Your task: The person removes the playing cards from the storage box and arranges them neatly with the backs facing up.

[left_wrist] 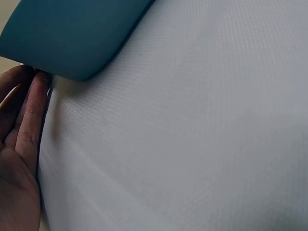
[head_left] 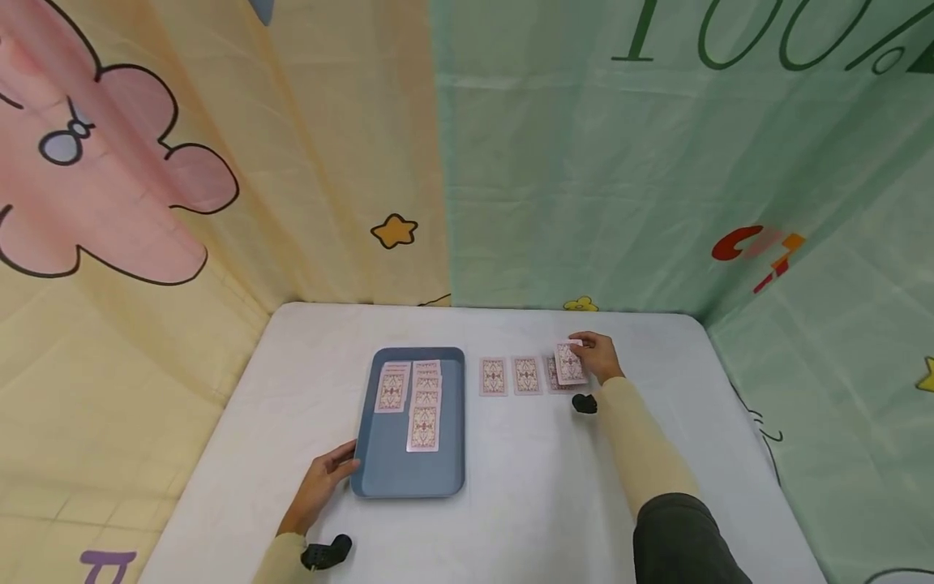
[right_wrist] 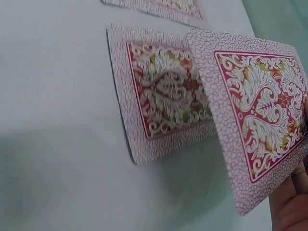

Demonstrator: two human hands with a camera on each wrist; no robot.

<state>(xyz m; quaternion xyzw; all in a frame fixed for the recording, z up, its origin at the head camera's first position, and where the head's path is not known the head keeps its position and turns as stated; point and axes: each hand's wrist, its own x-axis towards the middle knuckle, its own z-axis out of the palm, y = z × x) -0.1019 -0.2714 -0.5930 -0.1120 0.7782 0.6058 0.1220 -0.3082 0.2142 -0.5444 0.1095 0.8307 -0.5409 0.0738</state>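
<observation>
My right hand [head_left: 598,357] pinches a playing card [head_left: 569,365], its red-and-white patterned back showing. The held card is tilted above another face-down card [right_wrist: 163,91] on the table and partly covers it. Farther left in that row lie two more face-down cards, one card [head_left: 526,375] beside the other card [head_left: 493,377]. My left hand [head_left: 319,484] touches the left edge of a blue-grey tray [head_left: 379,470] with fairly straight fingers [left_wrist: 31,120]. Inside the tray, an overlapping column of several cards [head_left: 423,428] lies beside a shorter group of cards [head_left: 391,391].
A white cloth [head_left: 525,495] covers the table. Printed curtains [head_left: 554,178] hang close behind its far edge and along both sides. Black wrist devices [head_left: 327,552] are worn on both arms; the right one sits near the card row.
</observation>
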